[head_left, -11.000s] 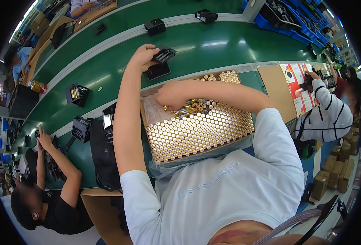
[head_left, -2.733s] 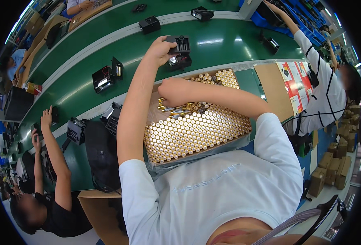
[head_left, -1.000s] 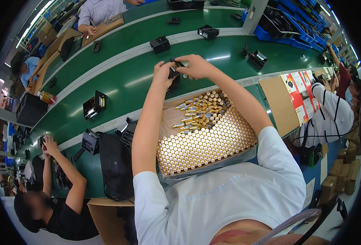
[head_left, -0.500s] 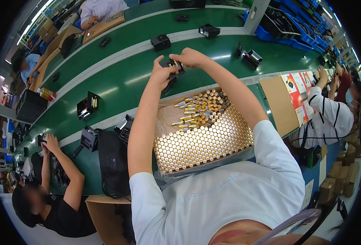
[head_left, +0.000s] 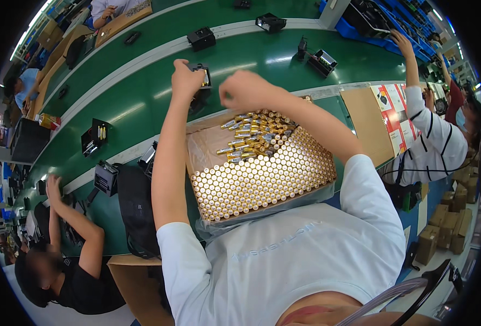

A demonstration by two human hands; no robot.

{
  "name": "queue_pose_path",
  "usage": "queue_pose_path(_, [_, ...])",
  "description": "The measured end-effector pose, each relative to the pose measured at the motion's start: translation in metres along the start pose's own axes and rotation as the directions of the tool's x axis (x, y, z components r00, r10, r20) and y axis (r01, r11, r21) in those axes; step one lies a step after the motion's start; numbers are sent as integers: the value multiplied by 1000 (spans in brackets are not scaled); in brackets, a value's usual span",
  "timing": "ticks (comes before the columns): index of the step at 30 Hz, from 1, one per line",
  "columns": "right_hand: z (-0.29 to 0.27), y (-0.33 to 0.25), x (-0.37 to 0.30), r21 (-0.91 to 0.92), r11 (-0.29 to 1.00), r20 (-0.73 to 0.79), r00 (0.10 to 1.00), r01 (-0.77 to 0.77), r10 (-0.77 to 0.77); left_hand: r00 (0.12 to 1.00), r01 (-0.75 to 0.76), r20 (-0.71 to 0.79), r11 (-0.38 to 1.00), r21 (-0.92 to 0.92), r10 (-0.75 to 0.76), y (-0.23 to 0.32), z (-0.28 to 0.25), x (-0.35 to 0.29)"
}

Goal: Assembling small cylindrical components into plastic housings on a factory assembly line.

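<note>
Through the left hand [head_left: 186, 80] I'm gripping the black case [head_left: 205, 85], apparently steadying it, while the right hand [head_left: 245, 91] is hovering at its four o'clock, curled, contents unclear.

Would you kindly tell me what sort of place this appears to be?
Probably a factory assembly line: black cases spaced along a long green bench, a carton of batteries, and co-workers alongside.
</note>
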State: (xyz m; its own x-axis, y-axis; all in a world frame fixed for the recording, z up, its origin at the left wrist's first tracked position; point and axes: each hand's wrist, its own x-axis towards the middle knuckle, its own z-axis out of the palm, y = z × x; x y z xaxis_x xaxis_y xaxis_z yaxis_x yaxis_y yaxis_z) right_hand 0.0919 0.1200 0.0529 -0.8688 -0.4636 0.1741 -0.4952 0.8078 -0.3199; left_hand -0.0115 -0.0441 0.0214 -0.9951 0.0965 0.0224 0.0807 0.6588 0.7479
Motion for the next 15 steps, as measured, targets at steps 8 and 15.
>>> queue_pose_path(8, [7,-31,-31,-227,973,449,891,41,67,979,-58,-139,865,498,146,-7,3,3])
queue_pose_path(15, [14,-28,-29,-248,962,437,900,113,6,790,-223,-249,641,734,560,-2,23,4])
